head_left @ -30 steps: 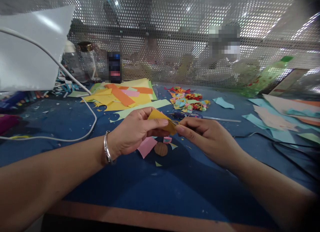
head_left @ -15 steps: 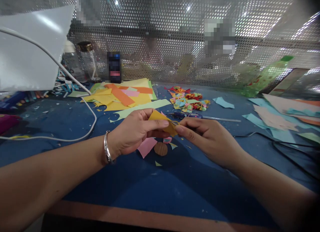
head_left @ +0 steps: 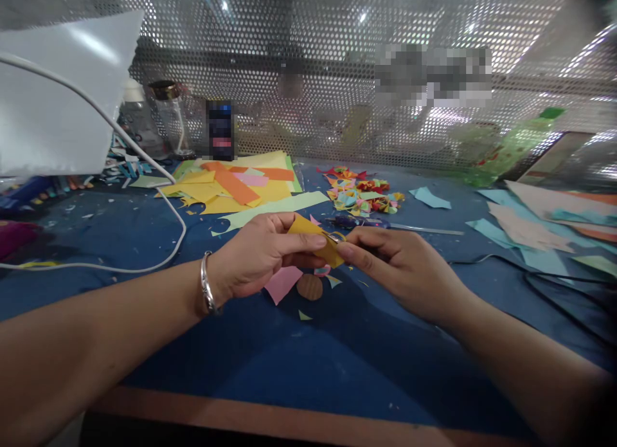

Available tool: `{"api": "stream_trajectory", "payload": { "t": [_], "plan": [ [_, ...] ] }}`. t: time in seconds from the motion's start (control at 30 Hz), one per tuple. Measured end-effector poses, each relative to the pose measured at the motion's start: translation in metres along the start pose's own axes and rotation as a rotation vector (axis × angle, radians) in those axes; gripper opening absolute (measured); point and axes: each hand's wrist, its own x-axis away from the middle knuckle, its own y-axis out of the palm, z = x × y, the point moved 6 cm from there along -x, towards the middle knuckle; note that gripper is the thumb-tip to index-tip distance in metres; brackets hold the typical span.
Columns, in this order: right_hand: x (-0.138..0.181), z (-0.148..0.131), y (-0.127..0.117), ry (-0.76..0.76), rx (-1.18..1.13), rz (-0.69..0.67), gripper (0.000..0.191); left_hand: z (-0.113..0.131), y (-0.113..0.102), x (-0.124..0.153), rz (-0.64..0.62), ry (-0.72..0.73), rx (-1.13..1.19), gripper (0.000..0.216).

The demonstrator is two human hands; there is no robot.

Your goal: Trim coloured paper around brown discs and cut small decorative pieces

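Observation:
My left hand (head_left: 263, 254), with a silver bracelet on the wrist, pinches a small piece of yellow paper (head_left: 313, 236) between thumb and fingers above the blue table. Close to the paper's right edge is my right hand (head_left: 402, 267), its fingers curled shut around something I cannot make out. Under the hands lie a pink paper scrap (head_left: 283, 283), a brown paper disc (head_left: 309, 287) and small coloured offcuts.
A pile of yellow and orange paper (head_left: 231, 183) lies behind, with small folded paper flowers (head_left: 361, 196) to its right. A white cable (head_left: 144, 177) loops on the left. Pale sheets (head_left: 535, 222) and black cables (head_left: 554, 286) lie on the right. A perforated metal screen (head_left: 337, 80) stands at the back.
Both hands stay nearly still; the yellow paper has shifted very slightly between the fingers.

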Motion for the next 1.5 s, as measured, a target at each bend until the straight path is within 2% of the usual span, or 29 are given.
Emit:
{"api": "stream_trajectory", "payload": {
  "t": [0.8, 0.97, 1.23, 1.5],
  "plan": [
    [-0.0004, -0.0005, -0.001, -0.013, 0.029, -0.017, 0.04, -0.0025, -0.0041, -0.0008, 0.004, -0.062, -0.091, 0.011],
    [-0.0001, 0.0006, -0.0018, -0.01, 0.027, -0.01, 0.041, 0.0002, -0.0039, -0.0003, 0.002, -0.027, -0.079, 0.017],
    [0.0, 0.0048, -0.0026, 0.016, 0.029, -0.003, 0.041, 0.0049, -0.0041, 0.0003, 0.013, 0.022, -0.082, 0.01],
    [-0.0007, 0.0043, -0.0018, 0.036, 0.007, -0.021, 0.041, 0.0053, -0.0039, 0.0012, 0.013, 0.049, -0.143, 0.012]
  ]
}}
